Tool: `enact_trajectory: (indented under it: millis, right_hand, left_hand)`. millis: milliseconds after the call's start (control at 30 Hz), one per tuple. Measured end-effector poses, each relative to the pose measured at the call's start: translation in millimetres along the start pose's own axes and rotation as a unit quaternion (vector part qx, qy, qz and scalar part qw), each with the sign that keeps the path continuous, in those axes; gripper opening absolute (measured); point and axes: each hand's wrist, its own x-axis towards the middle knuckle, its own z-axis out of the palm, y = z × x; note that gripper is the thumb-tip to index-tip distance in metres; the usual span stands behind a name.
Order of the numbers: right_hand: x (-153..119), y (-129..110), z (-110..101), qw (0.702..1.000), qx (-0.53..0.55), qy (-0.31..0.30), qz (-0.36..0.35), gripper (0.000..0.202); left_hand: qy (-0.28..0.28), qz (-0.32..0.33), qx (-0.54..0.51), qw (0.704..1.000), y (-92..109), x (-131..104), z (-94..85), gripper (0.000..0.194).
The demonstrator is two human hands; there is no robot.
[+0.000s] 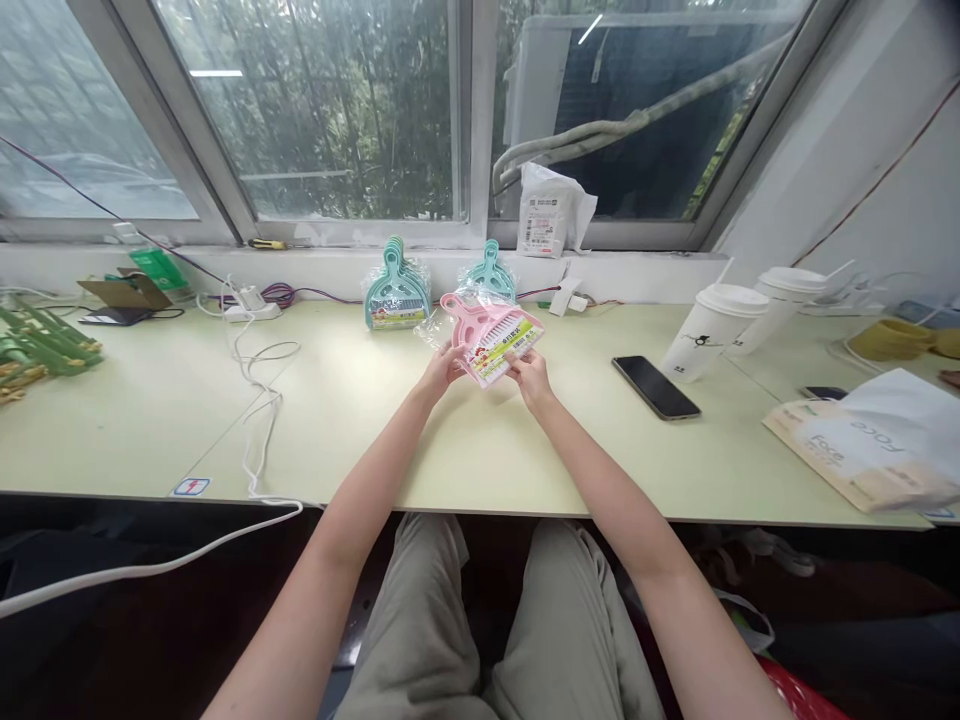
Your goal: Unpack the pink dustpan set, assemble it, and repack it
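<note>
Both my hands hold a pink dustpan and brush set (491, 338) in clear wrapping with a printed label, tilted above the table. My left hand (444, 370) grips its lower left edge, and my right hand (529, 374) pinches the lower right side. Behind it, by the window ledge, stand a stack of teal dustpan sets (397, 290) on the left and another teal set (491, 270) on the right, partly hidden by the pink one.
A black phone (655, 387), white paper cups (712, 330) and a paper bag (862, 450) lie to the right on the table (480, 470). White cables (259, 430) and green plastic pieces (45, 345) are at the left. A white package (544, 215) stands on the ledge.
</note>
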Motion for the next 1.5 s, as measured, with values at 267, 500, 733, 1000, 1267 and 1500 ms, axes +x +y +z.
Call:
enact_trajectory:
  millis: [267, 500, 733, 1000, 1267, 1500]
  right_hand:
    - [5, 8, 0, 1.0, 0.003, 0.011, 0.017, 0.029]
    - [8, 2, -3, 0.999, 0.019, 0.029, 0.006, 0.028]
    - [10, 0, -7, 0.998, 0.025, 0.061, -0.004, 0.03]
    - [15, 3, -11, 0.999, 0.018, 0.029, 0.008, 0.032]
    - [17, -4, -18, 0.999, 0.034, -0.02, -0.033, 0.032]
    - [16, -3, -16, 0.998, 0.044, -0.022, -0.041, 0.032]
  left_hand:
    - [-0.023, 0.009, -0.004, 1.0, 2, -8, 11.8, 0.05]
    - [-0.105, -0.082, -0.003, 0.991, -1, -16, 24.7, 0.044]
    - [-0.216, -0.127, 0.026, 0.968, -4, -21, 31.6, 0.052]
    - [-0.038, 0.0, -0.018, 0.999, -12, -10, 30.2, 0.052]
    - [-0.095, -0.003, 0.047, 0.994, -2, -27, 42.5, 0.064]
    - [-0.013, 0.025, 0.1, 0.995, -3, -21, 40.5, 0.061]
